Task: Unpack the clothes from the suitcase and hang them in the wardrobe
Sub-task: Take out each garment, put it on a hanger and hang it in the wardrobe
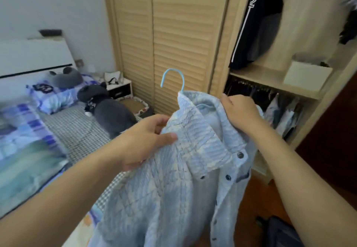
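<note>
A light blue checked shirt [173,179] with dark snap buttons hangs in front of me on a pale blue hanger [172,76], whose hook sticks up above the collar. My left hand [143,140] pinches the shirt's left shoulder, thumb on top of the fabric. My right hand [239,109] grips the right side of the collar. The wardrobe [270,80] stands open at the right, with dark clothes hanging in its upper bay and more garments on a lower rail. The suitcase is not clearly in view.
Louvred wardrobe doors [170,44] are shut straight ahead. A bed [77,134] with checked bedding and pillows lies at the left, with a grey plush toy [108,109] on it. A white box [307,74] sits on the wardrobe shelf. A dark bag [280,233] lies on the floor.
</note>
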